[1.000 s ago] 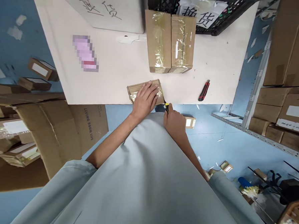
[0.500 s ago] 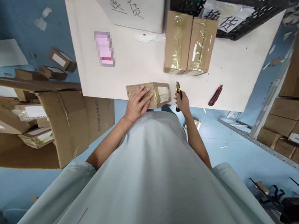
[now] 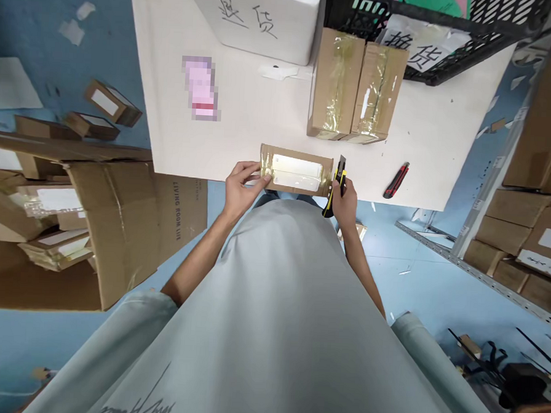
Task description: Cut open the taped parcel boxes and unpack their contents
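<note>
At the table's front edge lies a small brown cardboard box (image 3: 327, 166) with a white label and shiny tape on its upper face. My left hand (image 3: 245, 187) grips the box's left end, thumb on the near side and fingers behind. In my right hand (image 3: 345, 201) is a black and yellow utility knife (image 3: 339, 173), its blade pointing away from me. The knife is right beside the box's right end; whether my right fingers touch the box I cannot tell.
A red and black utility knife (image 3: 396, 180) lies to the right on the white table (image 3: 427, 140). Two taped boxes (image 3: 339, 86) stand before a black crate (image 3: 468, 56). A white foam box (image 3: 270, 40) is further left. A large open carton (image 3: 126, 229) with parcels stands left.
The box has turned, so its labelled face now shows, and it sits further right. My left hand has moved from its top to its left end. The knife remains in my right hand.
</note>
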Action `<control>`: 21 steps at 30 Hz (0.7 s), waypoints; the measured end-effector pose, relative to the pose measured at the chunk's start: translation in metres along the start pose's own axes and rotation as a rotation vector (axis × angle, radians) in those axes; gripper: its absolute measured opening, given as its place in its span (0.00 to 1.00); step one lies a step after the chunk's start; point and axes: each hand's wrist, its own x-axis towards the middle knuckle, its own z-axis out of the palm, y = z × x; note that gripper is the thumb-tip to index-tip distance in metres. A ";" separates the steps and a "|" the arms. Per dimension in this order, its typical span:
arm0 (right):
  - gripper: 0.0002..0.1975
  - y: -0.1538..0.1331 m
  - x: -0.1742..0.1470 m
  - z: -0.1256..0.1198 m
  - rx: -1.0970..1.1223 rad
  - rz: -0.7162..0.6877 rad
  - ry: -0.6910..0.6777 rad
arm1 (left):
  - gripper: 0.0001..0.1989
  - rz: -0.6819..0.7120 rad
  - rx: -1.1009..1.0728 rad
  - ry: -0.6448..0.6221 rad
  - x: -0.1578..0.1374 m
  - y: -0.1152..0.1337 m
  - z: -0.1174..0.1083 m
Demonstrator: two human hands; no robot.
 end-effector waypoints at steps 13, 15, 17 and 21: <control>0.27 -0.040 0.004 -0.051 -0.456 -0.142 0.029 | 0.16 -0.027 0.026 -0.163 0.036 -0.017 0.038; 0.26 -0.063 0.002 -0.048 -0.548 -0.249 -0.101 | 0.22 -0.023 0.035 -0.160 0.034 -0.016 0.037; 0.25 -0.085 0.004 -0.041 -0.650 -0.331 -0.255 | 0.26 0.010 0.034 -0.164 0.033 -0.015 0.038; 0.25 -0.114 0.016 -0.026 -0.823 -0.430 -0.435 | 0.22 0.082 0.009 -0.186 0.031 -0.015 0.040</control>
